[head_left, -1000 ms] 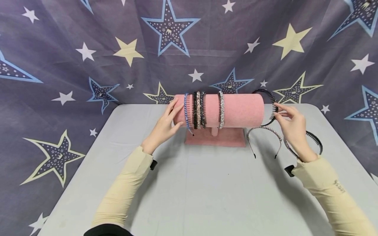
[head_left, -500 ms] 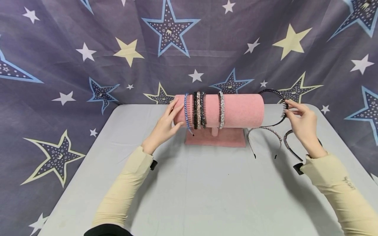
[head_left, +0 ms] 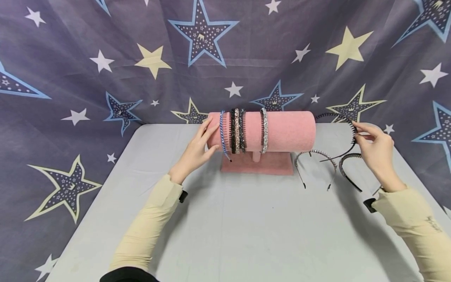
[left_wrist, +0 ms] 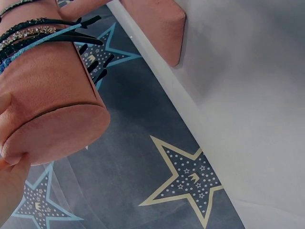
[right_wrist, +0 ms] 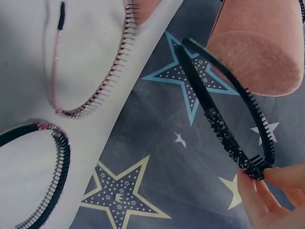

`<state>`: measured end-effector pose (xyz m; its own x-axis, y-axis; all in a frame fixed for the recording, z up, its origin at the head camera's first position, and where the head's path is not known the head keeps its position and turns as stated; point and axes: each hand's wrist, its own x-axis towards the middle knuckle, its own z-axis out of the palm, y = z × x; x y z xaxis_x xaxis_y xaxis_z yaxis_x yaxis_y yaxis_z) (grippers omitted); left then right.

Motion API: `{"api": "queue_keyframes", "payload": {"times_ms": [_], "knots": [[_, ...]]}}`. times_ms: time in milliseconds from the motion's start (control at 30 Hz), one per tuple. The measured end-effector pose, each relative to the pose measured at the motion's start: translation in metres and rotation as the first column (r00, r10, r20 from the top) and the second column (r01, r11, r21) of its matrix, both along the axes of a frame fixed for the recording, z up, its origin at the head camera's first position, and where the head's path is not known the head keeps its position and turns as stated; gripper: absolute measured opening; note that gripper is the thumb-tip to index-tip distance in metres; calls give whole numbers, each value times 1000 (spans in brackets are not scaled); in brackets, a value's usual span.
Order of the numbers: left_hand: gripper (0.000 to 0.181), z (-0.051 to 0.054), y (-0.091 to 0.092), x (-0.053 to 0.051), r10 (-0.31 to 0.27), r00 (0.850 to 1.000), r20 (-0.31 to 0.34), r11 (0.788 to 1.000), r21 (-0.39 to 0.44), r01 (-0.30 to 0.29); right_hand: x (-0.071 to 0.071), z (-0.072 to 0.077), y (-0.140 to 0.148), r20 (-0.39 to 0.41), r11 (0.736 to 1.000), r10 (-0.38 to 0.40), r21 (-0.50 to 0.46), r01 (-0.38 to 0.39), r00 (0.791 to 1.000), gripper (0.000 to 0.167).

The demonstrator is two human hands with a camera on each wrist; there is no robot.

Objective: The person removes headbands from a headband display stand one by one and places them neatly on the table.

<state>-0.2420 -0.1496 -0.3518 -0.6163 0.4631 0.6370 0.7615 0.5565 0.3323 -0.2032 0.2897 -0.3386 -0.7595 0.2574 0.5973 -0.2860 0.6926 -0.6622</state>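
Note:
A pink cylindrical display stand (head_left: pixel 289 131) bears several headbands, among them a blue one (head_left: pixel 222 133) near its left end and a silver glittery one (head_left: pixel 264 131). My left hand (head_left: pixel 195 150) grips the roll's left end, thumb against the end face in the left wrist view. Off the right end, my right hand (head_left: pixel 377 152) pinches a black toothed headband (right_wrist: pixel 224 138) with dark beads at the middle of its arch. That headband is apart from the roll, its tips pointing toward it.
Two more headbands lie on the white table (head_left: pixel 246 227) at the right: a thin pinkish one (head_left: pixel 317 152) and a dark toothed one (right_wrist: pixel 62 157), partly hidden by my right hand in the head view. A star-patterned cloth (head_left: pixel 243 51) hangs behind.
My right hand has moved right, taking the black headband from beside the roll's right end out clear of it. The left hand has stayed on the roll.

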Motion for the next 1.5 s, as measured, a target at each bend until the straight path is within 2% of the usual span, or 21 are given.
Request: {"api": "queue_keyframes", "payload": {"times_ms": [600, 700, 733, 833, 933, 967, 1100, 1200, 1267, 1300, 1367, 1433, 1500], "knots": [[60, 1, 0, 0, -1, 1000, -3, 1000, -5, 1, 15, -7, 34, 111, 989, -8, 150, -9, 994, 29], [60, 1, 0, 0, -3, 1000, -4, 1000, -3, 3, 16, -11, 42, 136, 987, 25, 152, -45, 990, 30], [60, 1, 0, 0, -4, 1000, -5, 1000, -3, 4, 16, -15, 47, 134, 989, 65, 125, -82, 989, 30], [60, 1, 0, 0, -5, 1000, -4, 1000, -5, 5, 19, -17, 52, 165, 985, 110, 111, -129, 980, 33], [60, 1, 0, 0, -8, 1000, -4, 1000, -6, 8, 23, -18, 54, 175, 976, 149, 131, -173, 973, 38], [60, 1, 0, 0, -8, 1000, -4, 1000, -6, 8, 26, -16, 53, 186, 973, 134, 164, -165, 973, 40], [60, 0, 0, -1, -9, 1000, -6, 1000, -3, 9, 28, -21, 60, 190, 960, 189, 170, -222, 963, 47], [60, 0, 0, -1, -9, 1000, -4, 1000, -2, 9, 22, -39, 80, 199, 955, 232, 139, -262, 952, 39], [60, 0, 0, -1, -10, 1000, -2, 1000, -4, 10, 17, -54, 94, 209, 958, 221, 135, -252, 953, 33], [60, 0, 0, -1, -9, 1000, 0, 1000, -6, 9, 15, -61, 101, 209, 956, 244, 114, -271, 947, 31], [60, 0, 0, 0, -7, 1000, 3, 1000, -8, 7, 14, -67, 108, 212, 954, 249, 115, -277, 945, 30], [60, 0, -1, 0, -5, 1000, 4, 1000, -10, 5, 21, -63, 105, 230, 956, 225, 135, -260, 947, 33], [60, 0, -1, 0, -3, 1000, 5, 1000, -11, 3, 30, -54, 99, 250, 953, 238, 128, -276, 939, 37]]}}
